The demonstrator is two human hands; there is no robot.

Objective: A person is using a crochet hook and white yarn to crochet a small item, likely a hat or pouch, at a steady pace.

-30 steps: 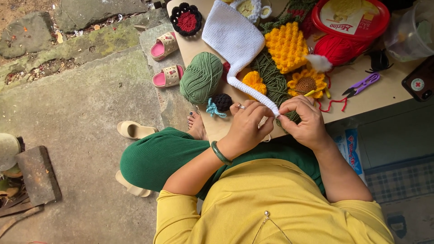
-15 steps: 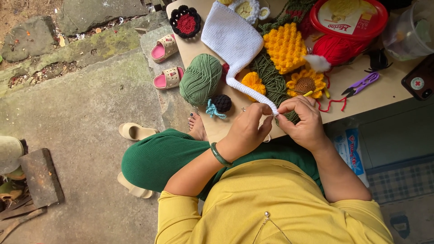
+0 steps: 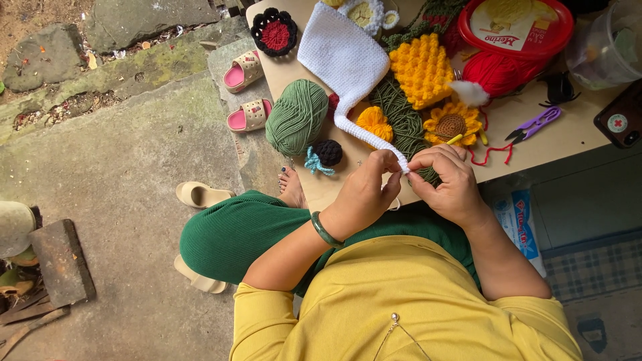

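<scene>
Overhead, head view: left hand [image 3: 364, 194] and right hand [image 3: 449, 182] both pinch the strap end of a white crocheted bonnet [image 3: 344, 57] at the tan wooden worktop [image 3: 568, 134] edge. Fingertip contact is partly hidden. A round red-lidded tub [image 3: 518, 27] with a pale label and a clear container [image 3: 612, 43] are cut off at the frame edge.

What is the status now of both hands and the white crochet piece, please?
Left hand and right hand: fingers pinch the end of the white crochet strap. White piece lies on the table. Green yarn ball beside, not blocking.
</scene>
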